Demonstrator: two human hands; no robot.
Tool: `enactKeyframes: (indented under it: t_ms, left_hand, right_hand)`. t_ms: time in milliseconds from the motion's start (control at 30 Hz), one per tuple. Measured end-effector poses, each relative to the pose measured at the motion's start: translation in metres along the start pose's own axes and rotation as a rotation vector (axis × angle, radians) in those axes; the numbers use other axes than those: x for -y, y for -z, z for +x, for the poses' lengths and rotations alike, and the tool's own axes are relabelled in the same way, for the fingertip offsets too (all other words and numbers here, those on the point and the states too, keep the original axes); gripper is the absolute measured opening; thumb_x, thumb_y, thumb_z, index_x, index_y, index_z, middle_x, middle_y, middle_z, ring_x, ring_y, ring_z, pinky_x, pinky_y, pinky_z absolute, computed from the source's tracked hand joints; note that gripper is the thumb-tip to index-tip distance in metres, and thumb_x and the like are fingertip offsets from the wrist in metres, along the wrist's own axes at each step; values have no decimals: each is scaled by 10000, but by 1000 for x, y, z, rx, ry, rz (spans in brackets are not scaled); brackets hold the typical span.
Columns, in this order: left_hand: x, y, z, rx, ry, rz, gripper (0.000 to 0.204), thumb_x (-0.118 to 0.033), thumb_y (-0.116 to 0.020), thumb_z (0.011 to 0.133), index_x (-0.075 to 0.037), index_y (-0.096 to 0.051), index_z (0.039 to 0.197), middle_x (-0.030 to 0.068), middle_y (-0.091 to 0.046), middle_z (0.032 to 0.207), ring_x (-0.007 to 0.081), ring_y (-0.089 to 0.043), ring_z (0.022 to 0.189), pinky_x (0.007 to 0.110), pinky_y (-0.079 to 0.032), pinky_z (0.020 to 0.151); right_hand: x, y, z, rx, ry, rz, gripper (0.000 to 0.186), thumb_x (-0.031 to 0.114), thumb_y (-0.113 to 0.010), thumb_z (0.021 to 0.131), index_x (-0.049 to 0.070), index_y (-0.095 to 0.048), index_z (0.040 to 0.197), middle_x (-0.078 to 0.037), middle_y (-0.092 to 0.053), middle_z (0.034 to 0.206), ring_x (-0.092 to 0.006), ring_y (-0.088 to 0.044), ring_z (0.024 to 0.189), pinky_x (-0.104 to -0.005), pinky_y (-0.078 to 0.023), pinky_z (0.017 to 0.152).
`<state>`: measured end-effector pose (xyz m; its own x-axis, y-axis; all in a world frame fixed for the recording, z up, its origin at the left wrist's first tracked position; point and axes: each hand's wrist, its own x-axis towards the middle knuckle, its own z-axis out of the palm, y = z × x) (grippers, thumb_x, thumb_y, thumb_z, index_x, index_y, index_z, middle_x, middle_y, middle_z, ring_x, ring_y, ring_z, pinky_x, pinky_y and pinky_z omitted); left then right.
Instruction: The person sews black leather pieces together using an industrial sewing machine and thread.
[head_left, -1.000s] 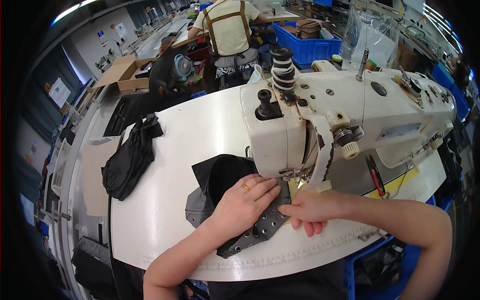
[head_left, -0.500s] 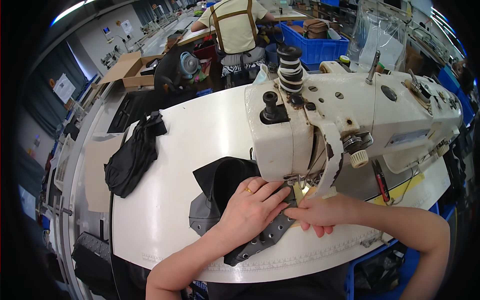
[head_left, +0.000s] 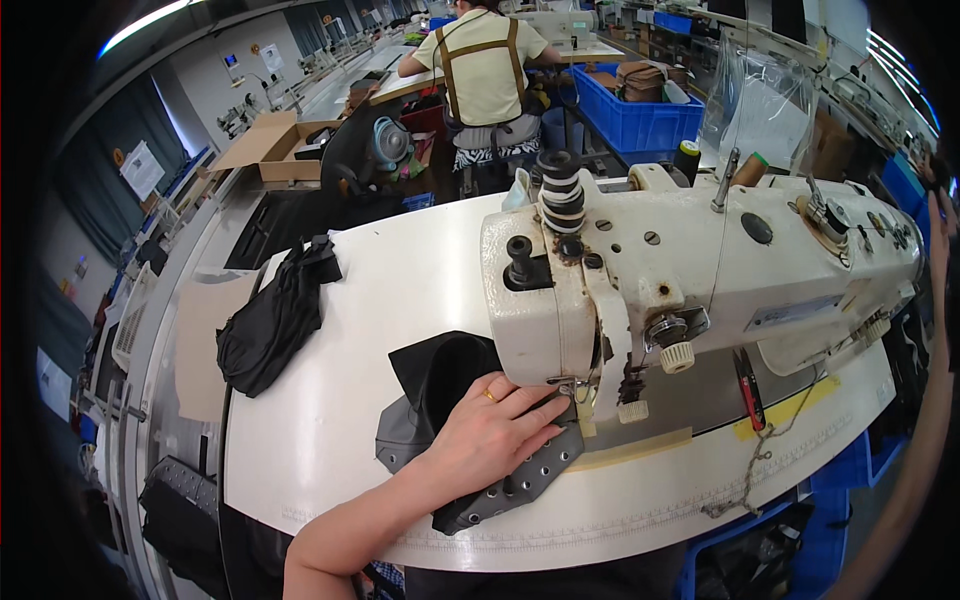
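My left hand [head_left: 485, 440] lies over a grey-and-black workpiece [head_left: 405, 435] with metal eyelets, its slightly bent fingers pressing beside the presser foot [head_left: 566, 390] of a white sewing machine [head_left: 530, 320]. A yellow ring shows on one finger. My right hand [head_left: 936, 195] is raised at the far right edge, near the machine's end; its fingers are blurred and partly lost in the dark rim. Red-and-black snips [head_left: 750, 390] lie on the machine bed, right of the needle area, beside a tangled chain or cord [head_left: 760, 450].
A black fabric bundle [head_left: 270, 330] lies on the white tabletop [head_left: 340, 470] at left. Blue bins [head_left: 760, 560] stand below the right front edge. Beyond are a cardboard box [head_left: 275, 165], a fan [head_left: 390, 140], a blue crate [head_left: 640, 120] and a seated co-worker [head_left: 480, 70].
My right hand has left the workpiece and moved up to the far right. My left hand stays on the piece. The view has shifted slightly, revealing more tape on the bed.
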<state>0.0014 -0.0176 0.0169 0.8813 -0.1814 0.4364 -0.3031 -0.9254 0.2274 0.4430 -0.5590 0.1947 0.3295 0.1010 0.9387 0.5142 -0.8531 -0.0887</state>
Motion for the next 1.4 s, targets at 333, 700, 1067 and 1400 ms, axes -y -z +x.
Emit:
enactKeyframes:
  t_ms: [333, 700, 1067, 1400]
  left_hand:
    - [2, 1, -1, 30, 18, 74, 351, -245, -736, 872, -138, -709, 1205, 42, -663, 1039, 217, -619, 928, 361, -446, 787]
    - [3, 2, -2, 40, 19, 42, 289, -192, -731, 862, -74, -713, 1125, 69, -662, 1159, 239, -598, 1036, 381, -465, 919]
    - [7, -2, -8, -17, -23, 69, 289, -195, -731, 857, -72, -719, 1119, 70, -666, 1182, 239, -602, 1024, 383, -469, 956]
    - [5, -3, -8, -71, -86, -29, 213, -125, -764, 797, -104, -736, 1008, 11, -679, 1071, 215, -614, 1017, 377, -484, 948]
  right_hand:
    - [-20, -47, -85, 246, -860, 796, 627, 528, -512, 996, 140, -479, 1487, -71, -458, 1510, -191, -454, 1361, -345, -323, 1146]
    - [17, -59, -136, 4, -1237, 1255, 538, 427, -484, 1047, 57, -498, 1437, -57, -561, 1392, -207, -541, 1255, -333, -415, 1071]
    - [350, 61, -205, 568, 505, 880, 165, 53, -671, 796, 59, -679, 961, -79, -701, 1068, -245, -635, 909, -396, -494, 808]
    - [425, -5, -252, 727, 523, 804, 207, 97, -684, 752, 103, -715, 957, -1, -584, 893, -218, -544, 841, -367, -469, 795]
